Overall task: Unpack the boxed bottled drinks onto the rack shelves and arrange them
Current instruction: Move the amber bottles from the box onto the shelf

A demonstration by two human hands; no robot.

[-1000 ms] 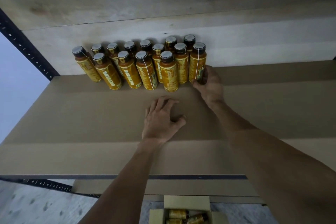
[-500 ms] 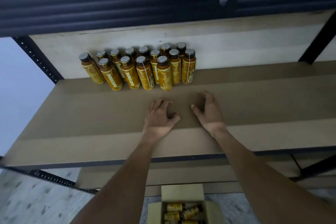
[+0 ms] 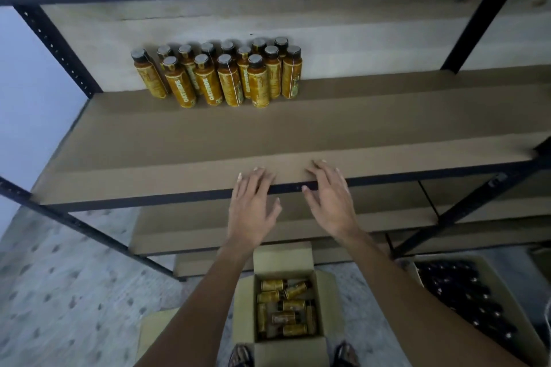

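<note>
Several yellow-labelled bottles with dark caps stand in two rows at the back left of the cardboard-lined rack shelf. My left hand and my right hand hover side by side over the shelf's front edge, fingers spread and empty. Below them on the floor an open cardboard box holds several more yellow bottles lying on their sides.
Black metal uprights frame the rack, and a diagonal brace crosses at lower left. A lower shelf sits beneath. At the right, a second open box holds dark-capped bottles. My feet flank the box.
My right hand let go of the rightmost bottle. Both hands drew back from the middle of the shelf to its front edge as my view pulled back and down.
</note>
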